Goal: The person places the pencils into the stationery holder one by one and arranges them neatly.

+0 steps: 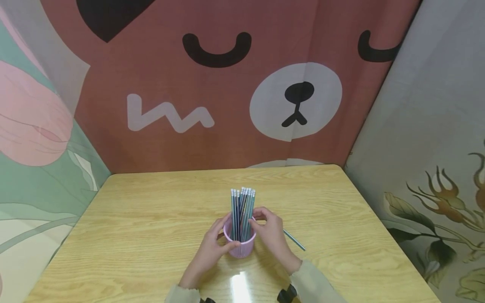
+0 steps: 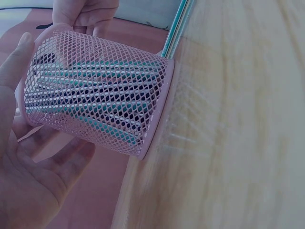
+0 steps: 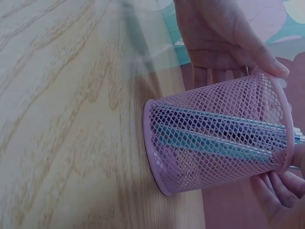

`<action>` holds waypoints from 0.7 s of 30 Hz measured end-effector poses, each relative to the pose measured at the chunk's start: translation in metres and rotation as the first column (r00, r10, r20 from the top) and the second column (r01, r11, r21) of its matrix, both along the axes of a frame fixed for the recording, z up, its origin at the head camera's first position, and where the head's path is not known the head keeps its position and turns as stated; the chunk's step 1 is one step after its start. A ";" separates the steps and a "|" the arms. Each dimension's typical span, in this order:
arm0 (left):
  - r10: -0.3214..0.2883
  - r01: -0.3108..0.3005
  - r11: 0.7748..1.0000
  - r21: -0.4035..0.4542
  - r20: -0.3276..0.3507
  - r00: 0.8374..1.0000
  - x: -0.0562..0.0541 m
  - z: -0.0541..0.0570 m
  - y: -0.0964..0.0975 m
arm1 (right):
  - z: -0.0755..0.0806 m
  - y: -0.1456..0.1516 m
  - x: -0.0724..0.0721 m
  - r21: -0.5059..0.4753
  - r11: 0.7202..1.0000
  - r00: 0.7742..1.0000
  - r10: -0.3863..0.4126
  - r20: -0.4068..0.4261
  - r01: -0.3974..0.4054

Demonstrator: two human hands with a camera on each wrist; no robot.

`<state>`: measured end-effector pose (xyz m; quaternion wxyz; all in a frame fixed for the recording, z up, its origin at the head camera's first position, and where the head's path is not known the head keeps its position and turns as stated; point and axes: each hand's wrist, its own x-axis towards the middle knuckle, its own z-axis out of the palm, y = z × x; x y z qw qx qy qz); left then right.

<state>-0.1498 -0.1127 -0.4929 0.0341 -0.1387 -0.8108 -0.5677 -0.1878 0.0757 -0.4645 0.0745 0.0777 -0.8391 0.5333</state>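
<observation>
A pink mesh pencil cup (image 1: 242, 251) stands upright on the table, with a bundle of pencils (image 1: 243, 206) in it, white eraser ends up. My left hand (image 1: 210, 248) holds the cup from the left, thumb on the near rim and fingers round the far side. From the right, my right hand (image 1: 271, 233) pinches the cup's rim, its thumb inside beside the pencils and its fingers outside. Through the mesh in the left wrist view, teal and dark striped pencils (image 2: 95, 90) show. A loose teal pencil (image 1: 294, 240) lies on the table, right of my right hand.
The wooden table (image 1: 151, 219) runs back to a curtain (image 1: 227, 147) with a bear's face. Printed cloths hang along the left and right sides. A bright reflection lies on the tabletop in front of the cup.
</observation>
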 end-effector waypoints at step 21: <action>0.004 -0.004 1.000 0.009 0.009 1.000 0.000 0.002 0.001 | 0.015 0.042 -0.027 0.205 0.978 1.000 0.022 -0.012 -0.019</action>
